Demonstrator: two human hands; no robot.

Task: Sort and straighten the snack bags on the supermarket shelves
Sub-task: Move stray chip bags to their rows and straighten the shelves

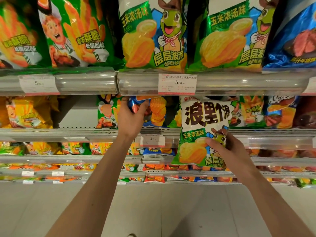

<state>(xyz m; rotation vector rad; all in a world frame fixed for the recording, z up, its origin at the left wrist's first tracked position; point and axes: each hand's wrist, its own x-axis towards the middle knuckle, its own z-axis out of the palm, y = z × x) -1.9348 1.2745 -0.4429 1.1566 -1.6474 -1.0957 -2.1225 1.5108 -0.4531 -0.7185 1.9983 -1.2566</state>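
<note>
Left hand [131,117] gripped blue bag [150,110] on shelf [85,132] — right hand [227,146] held green corn bag [201,132] upright, off-shelf, matching stock up-right.

Your left hand [131,117] grips a blue snack bag [153,112] on the second shelf [68,132], just under the white price tag [177,83]. Your right hand [224,147] pinches the lower part of a green-and-white corn snack bag [203,130], held upright in front of that shelf. Matching green bags [152,35] stand above.
</note>
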